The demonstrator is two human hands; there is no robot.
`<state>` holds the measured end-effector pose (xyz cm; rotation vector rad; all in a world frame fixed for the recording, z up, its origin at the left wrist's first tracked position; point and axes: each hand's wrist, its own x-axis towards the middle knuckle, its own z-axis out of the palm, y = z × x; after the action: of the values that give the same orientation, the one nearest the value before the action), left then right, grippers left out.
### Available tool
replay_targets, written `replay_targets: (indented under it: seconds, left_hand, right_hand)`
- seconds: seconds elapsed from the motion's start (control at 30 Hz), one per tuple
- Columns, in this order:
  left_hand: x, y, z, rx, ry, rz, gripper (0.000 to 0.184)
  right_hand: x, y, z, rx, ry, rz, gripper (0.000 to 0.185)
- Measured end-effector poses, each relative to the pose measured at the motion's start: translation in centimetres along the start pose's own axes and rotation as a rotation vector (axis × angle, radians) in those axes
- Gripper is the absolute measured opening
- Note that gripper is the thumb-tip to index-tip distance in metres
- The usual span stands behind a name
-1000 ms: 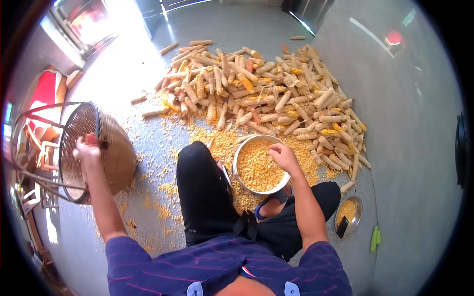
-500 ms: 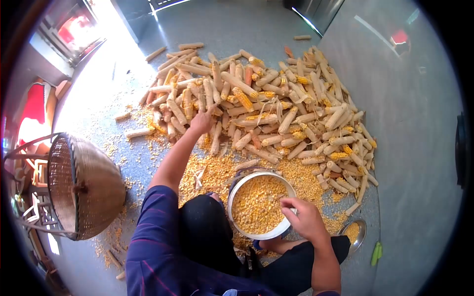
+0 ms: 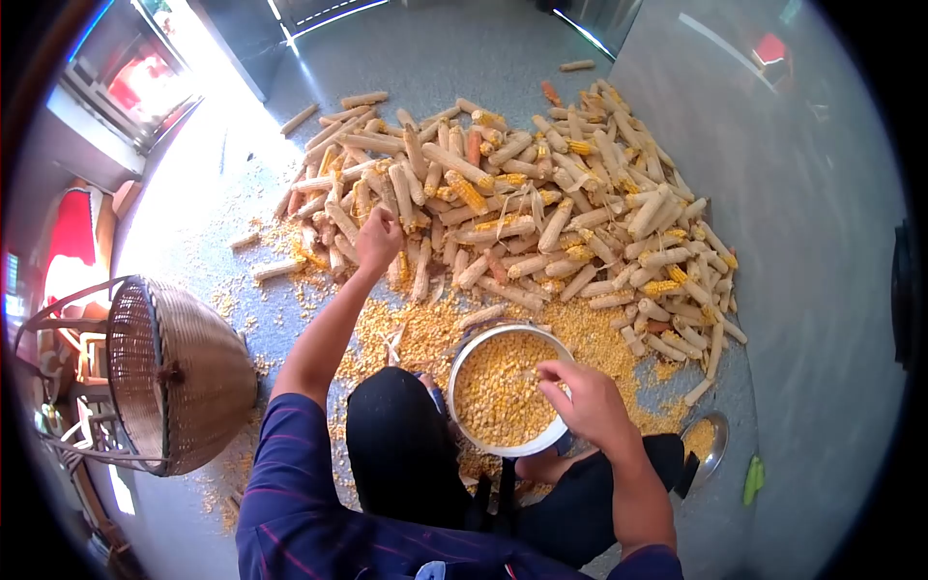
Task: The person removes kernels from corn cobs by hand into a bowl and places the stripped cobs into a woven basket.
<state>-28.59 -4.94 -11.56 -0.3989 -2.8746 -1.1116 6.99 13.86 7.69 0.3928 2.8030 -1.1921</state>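
My left hand is raised at the near left edge of a pile of corn cobs, its fingers curled together. What it holds, if anything, is hidden. My right hand hovers over the right rim of a white bucket. Its thumb and forefinger point left, a little apart, and nothing shows between them. Loose yellow corn kernels fill much of the bucket, which stands between my legs. Most cobs in the pile are bare; a few still carry yellow kernels.
To the left a woven basket lies tipped on its side. Spilled kernels cover the floor around the bucket. A metal bowl with kernels sits beside my right knee, near a green object. A grey wall bounds the right side.
My left hand has drawn back slightly from the cobs, and its fingers have curled. The right hand has shifted a little up and left over the bucket, its thumb now parted from the forefinger.
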Motion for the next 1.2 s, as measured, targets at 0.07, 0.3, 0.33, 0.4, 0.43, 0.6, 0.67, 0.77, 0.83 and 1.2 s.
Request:
replay_targets:
  seconds: [0.07,0.3,0.33,0.4,0.43,0.6,0.67,0.77,0.83,1.2]
  left_hand:
    - [-0.8,-0.3,-0.8,0.067,-0.119,0.002,0.019]
    - [1.0,-1.3,1.7,0.481,-0.435,0.464,0.028]
    - [1.1,1.4,1.8,0.445,-0.443,0.539,0.024]
    - [2.8,3.8,5.4,0.466,-0.402,0.765,0.025]
    - [3.8,4.5,7.0,0.487,-0.358,0.989,0.026]
    - [6.9,6.6,14.8,0.604,-0.234,1.024,0.026]
    - [6.5,7.1,14.8,0.779,-0.351,0.883,0.023]
    - [4.8,4.7,14.6,0.635,-0.236,1.04,0.019]
    - [3.2,5.3,13.9,0.632,-0.278,0.972,0.018]
    - [-12.2,20.0,-6.2,-1.084,-1.128,-0.083,0.024]
  right_hand:
    - [-0.2,-0.5,0.6,0.017,-0.013,-0.013,0.025]
    - [-1.6,-0.9,1.1,0.067,-0.001,-0.094,0.026]
    - [-1.7,-0.6,1.0,0.022,0.001,-0.08,0.025]
    - [-1.3,-0.2,0.6,-0.07,0.014,-0.094,0.025]
    - [-1.2,-0.1,0.5,-0.073,0.014,-0.09,0.025]
    - [-1.6,0.1,0.5,-0.1,-0.007,-0.122,0.025]
    - [-1.9,0.2,0.2,-0.069,-0.055,-0.088,0.027]
    - [-2.2,0.7,-0.1,-0.046,-0.038,-0.066,0.028]
    - [-2.3,1.1,-0.2,-0.045,-0.017,-0.047,0.029]
    - [0.1,0.1,0.3,0.86,0.219,0.071,0.05]
